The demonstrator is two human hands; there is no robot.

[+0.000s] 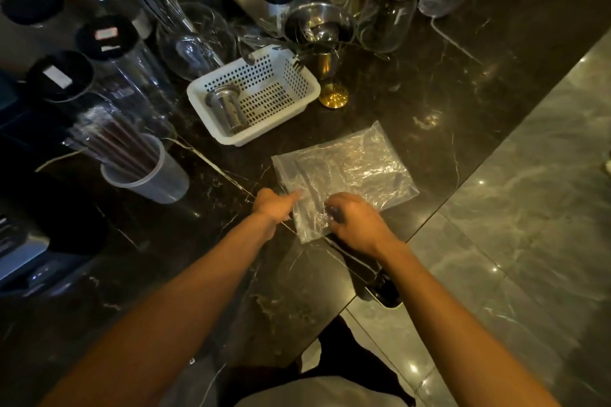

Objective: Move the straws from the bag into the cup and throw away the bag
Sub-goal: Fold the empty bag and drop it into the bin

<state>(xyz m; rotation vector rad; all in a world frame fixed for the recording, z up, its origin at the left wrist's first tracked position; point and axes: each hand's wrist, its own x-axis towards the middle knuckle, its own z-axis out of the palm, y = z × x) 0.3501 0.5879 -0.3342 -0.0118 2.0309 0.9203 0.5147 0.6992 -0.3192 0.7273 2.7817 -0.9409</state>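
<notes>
The clear bag (pixel 344 172) lies flat on the bench (pixel 446 82), right of the cup (pixel 148 175) holding the straws (pixel 112 142). It looks empty, thin, limp and slippery. Left hand (pixel 274 205) and right hand (pixel 357 221) each pinch its near edge; bunching there suits disposal.

Both forearms are bare up to the bottom edge of the picture; no sleeve, watch, bracelet or glove shows on them. The left hand (pixel 272 205) and the right hand (pixel 355 220) are bare as well, with no ring that can be seen. Low in the middle, a light grey or whitish garment covers the torso. Just above it is dark clothing, probably trousers, but the detail is too dim to tell.
</notes>
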